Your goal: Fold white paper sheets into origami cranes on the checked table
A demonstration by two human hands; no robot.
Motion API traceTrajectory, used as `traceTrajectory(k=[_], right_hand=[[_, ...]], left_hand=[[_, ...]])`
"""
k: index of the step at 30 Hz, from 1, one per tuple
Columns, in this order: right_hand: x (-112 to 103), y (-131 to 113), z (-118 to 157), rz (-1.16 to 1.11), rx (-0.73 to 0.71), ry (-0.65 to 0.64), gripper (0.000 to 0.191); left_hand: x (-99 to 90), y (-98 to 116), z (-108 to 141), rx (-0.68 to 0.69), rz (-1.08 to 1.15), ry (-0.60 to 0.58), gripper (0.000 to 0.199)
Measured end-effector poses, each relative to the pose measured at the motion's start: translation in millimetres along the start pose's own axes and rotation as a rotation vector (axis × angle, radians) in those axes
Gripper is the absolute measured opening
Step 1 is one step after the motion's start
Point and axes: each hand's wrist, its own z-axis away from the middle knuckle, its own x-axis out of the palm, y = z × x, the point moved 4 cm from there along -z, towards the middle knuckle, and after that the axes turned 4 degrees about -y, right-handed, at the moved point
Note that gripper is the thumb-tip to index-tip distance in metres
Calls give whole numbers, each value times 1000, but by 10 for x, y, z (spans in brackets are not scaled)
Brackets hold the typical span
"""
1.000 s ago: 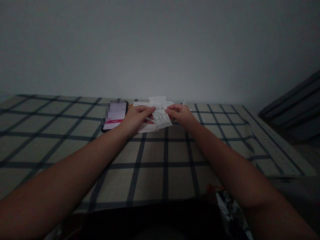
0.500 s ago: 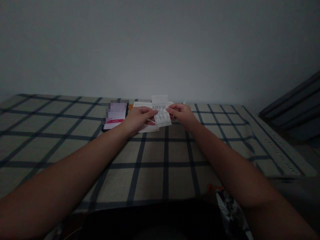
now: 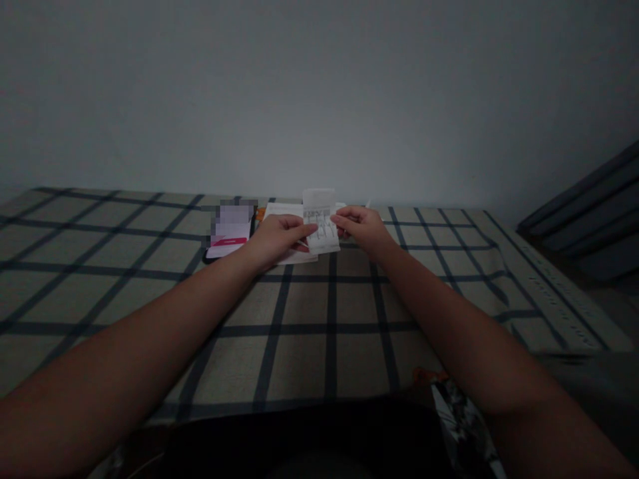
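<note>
A small white printed packet or slip of paper (image 3: pixel 322 238) is held up above the table between both hands; its exact kind cannot be made out. My left hand (image 3: pixel 278 239) pinches its left edge, thumb on the front face. On the other side, my right hand (image 3: pixel 363 228) grips the right edge between thumb and fingers. Dark print marks the middle of the piece, while its top strip is plain white. White paper sheets (image 3: pixel 282 209) lie under and behind the hands, partly covered by them.
Left of the sheets lies a phone (image 3: pixel 230 229) with a lit, partly pixelated screen. A checked cloth (image 3: pixel 309 306) covers the table, which meets a plain wall (image 3: pixel 319 100) at the back. Some small orange thing (image 3: pixel 260 213) shows beside the phone. Dark folded fabric (image 3: pixel 589 213) is at the far right.
The printed piece has shifted slightly left and its lower part looks more creased or tilted. My left thumb lies a little further over its front. The phone and sheets stay put.
</note>
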Motion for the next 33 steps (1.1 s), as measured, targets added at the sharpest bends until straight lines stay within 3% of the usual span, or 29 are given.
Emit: traceTrajectory(k=[7,13,19,29,33], right_hand=[[-12,76,-2,9,67,-45,33],[12,79,2,45,36,-110,30],[-13,19,-5,50,20,-32,24],[-38,37,-22,43,14,43,23],[-66,48,-31,58,-15,68,23]], left_hand=[[-23,92,41,72,-109,86,24],[-45,88,43,65,-168,112,25],[-25,-53,-43,-15,33,9,31],[-47,-64,-51,1,-55,23,34],[7,-67,-35,-48,14,-57,30]])
